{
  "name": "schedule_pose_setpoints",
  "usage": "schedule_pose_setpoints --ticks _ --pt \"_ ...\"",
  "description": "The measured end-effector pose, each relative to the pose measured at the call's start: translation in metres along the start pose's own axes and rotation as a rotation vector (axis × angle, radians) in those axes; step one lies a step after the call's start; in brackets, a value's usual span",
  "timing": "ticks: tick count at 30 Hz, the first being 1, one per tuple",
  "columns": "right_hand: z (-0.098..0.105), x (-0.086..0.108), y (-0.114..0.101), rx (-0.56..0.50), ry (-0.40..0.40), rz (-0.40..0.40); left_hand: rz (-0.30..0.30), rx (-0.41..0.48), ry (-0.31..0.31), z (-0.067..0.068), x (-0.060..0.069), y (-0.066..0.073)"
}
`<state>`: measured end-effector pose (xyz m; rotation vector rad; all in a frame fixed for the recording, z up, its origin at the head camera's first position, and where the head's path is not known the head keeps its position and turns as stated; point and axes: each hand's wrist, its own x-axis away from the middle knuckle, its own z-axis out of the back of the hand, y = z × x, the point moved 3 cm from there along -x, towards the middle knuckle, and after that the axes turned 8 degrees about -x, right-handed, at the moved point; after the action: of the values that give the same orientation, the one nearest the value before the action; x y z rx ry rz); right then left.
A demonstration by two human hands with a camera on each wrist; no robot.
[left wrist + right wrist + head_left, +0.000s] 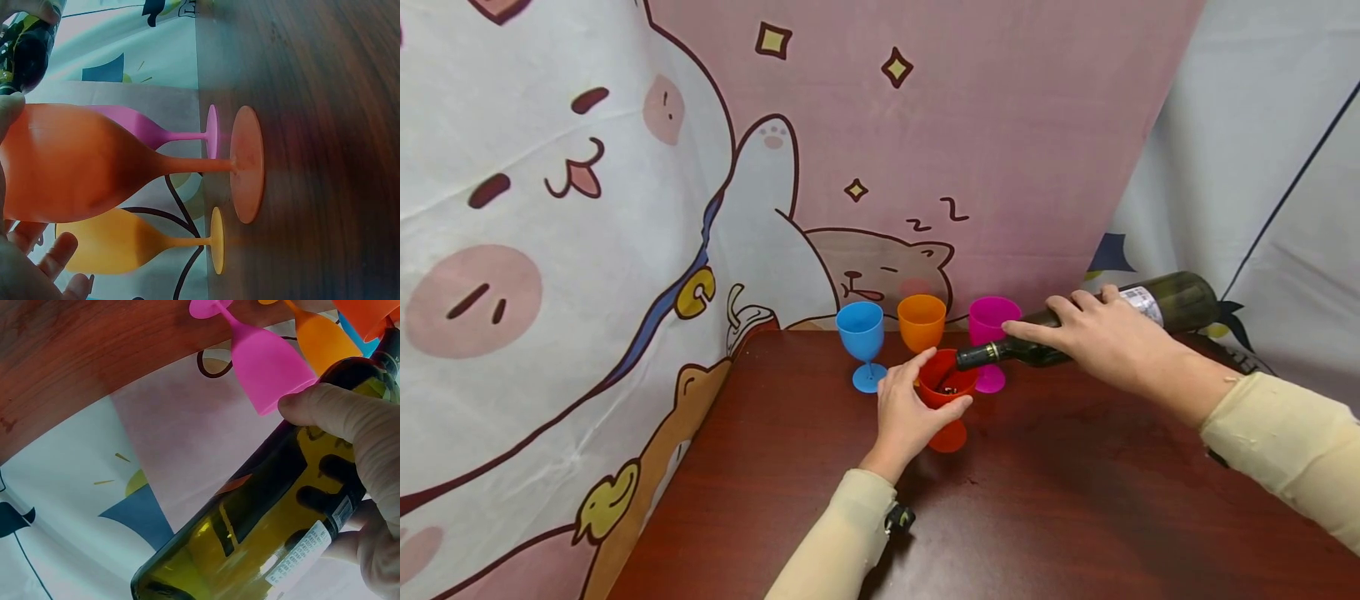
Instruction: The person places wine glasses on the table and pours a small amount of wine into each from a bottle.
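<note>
My right hand (1108, 337) grips a dark green wine bottle (1183, 300), tilted with its neck down to the left. The bottle's mouth lies at the rim of a red goblet (949, 385), and a thin dark stream runs into it. Some dark liquid shows inside the bowl. My left hand (913, 404) holds that goblet's bowl between thumb and fingers; its foot appears to stand on the table. In the right wrist view the bottle (250, 512) has a white label, with fingers visible through the glass.
Behind the red goblet stand a blue goblet (861, 329), an orange goblet (922, 321) and a magenta goblet (994, 315). They are upright on the dark red wooden table (790, 475). A printed cloth (1000, 125) hangs along the table's back edge.
</note>
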<state>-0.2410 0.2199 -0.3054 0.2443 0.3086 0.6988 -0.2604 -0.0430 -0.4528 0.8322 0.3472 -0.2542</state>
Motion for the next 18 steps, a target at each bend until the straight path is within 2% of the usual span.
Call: schedule_pose_setpoints --ticks 12,18 --pt "-0.001 -0.004 -0.003 -0.01 -0.013 -0.009 0.007 0.006 -0.002 0.001 0.0 0.001" --pt "-0.009 -0.007 -0.01 -0.105 -0.048 -0.052 0.001 -0.008 0.007 -0.001 0.0 0.0"
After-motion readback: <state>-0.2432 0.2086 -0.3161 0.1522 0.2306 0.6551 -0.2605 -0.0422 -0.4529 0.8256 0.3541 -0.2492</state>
